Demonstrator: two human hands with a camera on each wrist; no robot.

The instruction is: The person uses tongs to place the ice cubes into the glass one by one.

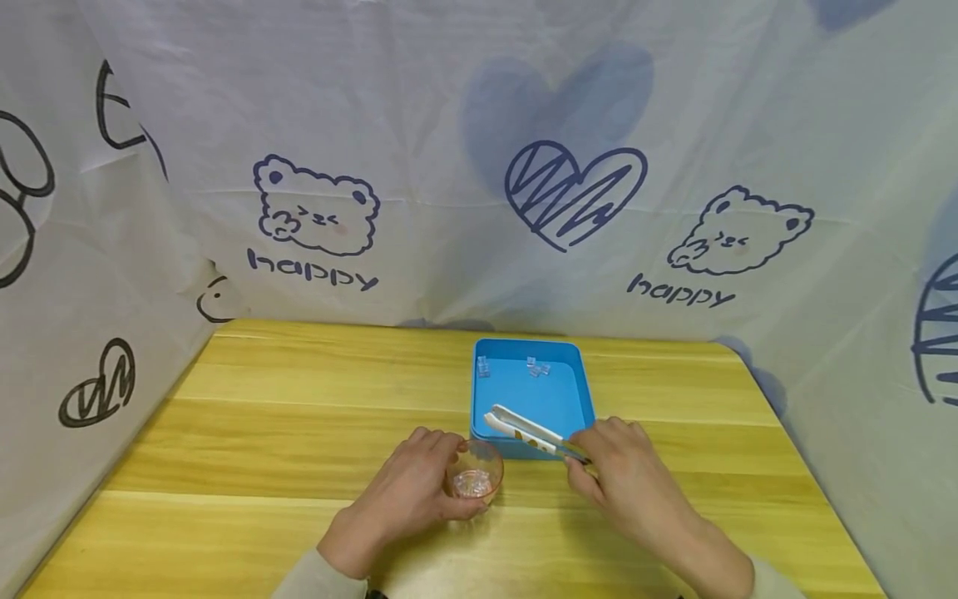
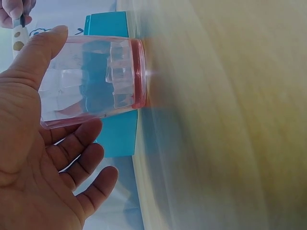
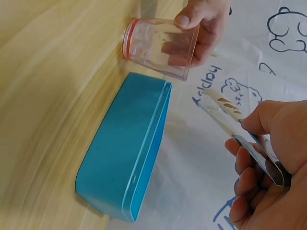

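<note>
My left hand (image 1: 412, 478) grips a clear cup (image 2: 72, 81) with a pink base, thumb on one side and fingers on the other. The cup stands upright on the table, with several clear cubes (image 2: 120, 72) in its bottom. In my right hand (image 1: 636, 474) is a pair of tongs (image 3: 225, 120), white-armed with brown spots, pinched between thumb and fingers. Their tips point left over the near part of a blue box (image 1: 497, 447), above its rim. A translucent patch shows between the tips in the right wrist view; I cannot tell if it is a cube.
Inside the open box, a few clear cubes (image 1: 482, 366) lie by the left wall and several more cubes (image 1: 537, 368) near the back. The box stands just beyond the cup on a wooden table (image 1: 314, 399). White cloth (image 1: 441, 241) with drawings hangs behind and at both sides.
</note>
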